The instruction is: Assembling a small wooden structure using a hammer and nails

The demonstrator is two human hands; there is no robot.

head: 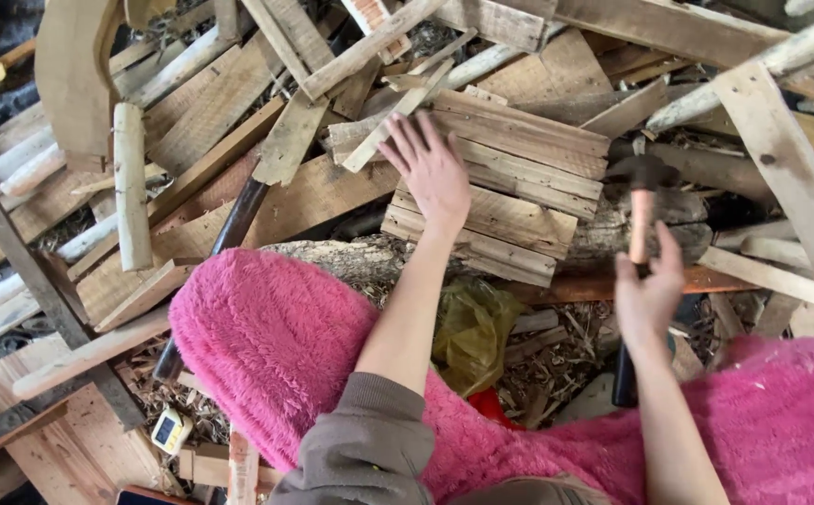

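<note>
- The left hand is lying flat, fingers spread wide and holding nothing, pressing on a slatted wooden panel.
- The panel is resting on a log amid a heap of scrap planks.
- The right hand is closing its fingers around the handle of a hammer, its dark head raised just beside the panel's right edge.
- Pink fleece trousers are covering both knees; a small yellow device, possibly a tape measure, is lying on the floor.
</note>
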